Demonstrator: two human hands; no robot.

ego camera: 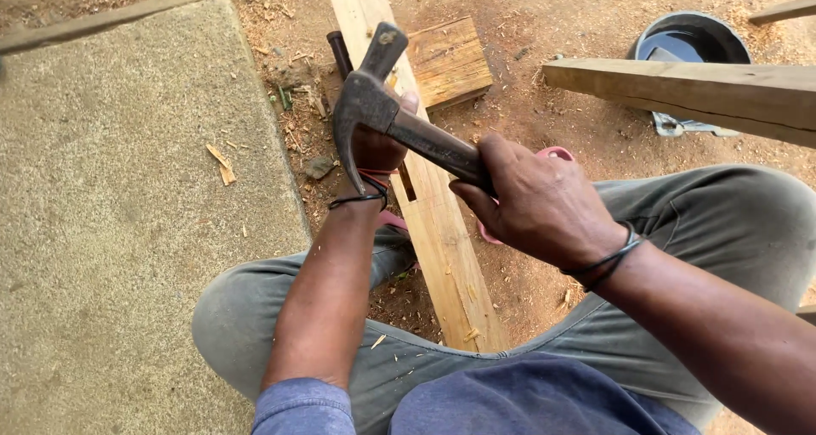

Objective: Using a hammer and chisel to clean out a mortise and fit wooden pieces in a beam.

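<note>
My right hand grips the handle of a dark steel claw hammer, whose head is raised over a long pale wooden plank. The plank runs between my knees and has a small rectangular slot cut in it. My left hand is a closed fist right behind the hammer head, next to the slot. A dark round tool handle sticks out beyond the fist and seems to be held in it. The hammer head hides most of that hand.
A short wooden block lies beside the plank. A thick timber beam crosses at upper right over a black bucket of water. A concrete slab lies left. Sawdust and chips cover the dirt. A pink sandal peeks out behind my right hand.
</note>
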